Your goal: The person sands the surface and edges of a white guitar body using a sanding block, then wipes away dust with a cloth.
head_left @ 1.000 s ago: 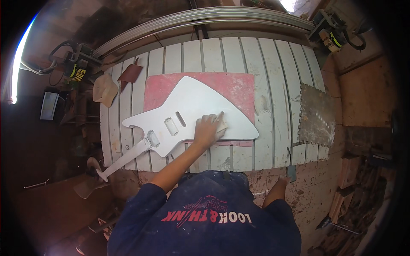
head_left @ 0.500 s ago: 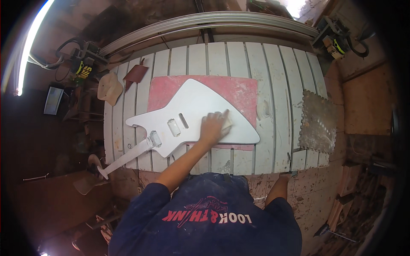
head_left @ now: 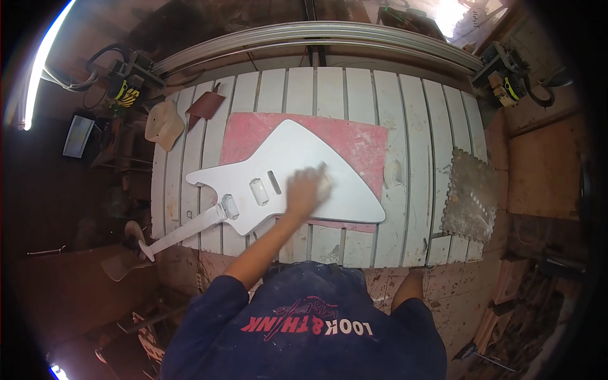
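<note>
A white angular electric guitar body with a neck (head_left: 345,183) lies across a red mat (head_left: 244,130), its neck pointing to the lower left. Cut into its face are pickup cavities and a narrow slot. On the body, right of the slot, my left hand (head_left: 303,193) presses down, blurred by motion. Its fingers close on a small pale pad (head_left: 323,187), whose exact kind I cannot make out. My right forearm reaches the near table edge, where the hand is hidden.
The slatted white table (head_left: 415,190) carries a tan cap (head_left: 164,125) and a reddish-brown sheet (head_left: 206,104) at far left. A grey interlocking foam mat (head_left: 468,196) overhangs its right side. A metal rail (head_left: 316,33) spans the back, with machine parts (head_left: 503,79) at its ends.
My left hand has slid left across the guitar body with the pale pad. The whole view has shifted slightly; the guitar stays on the red mat.
</note>
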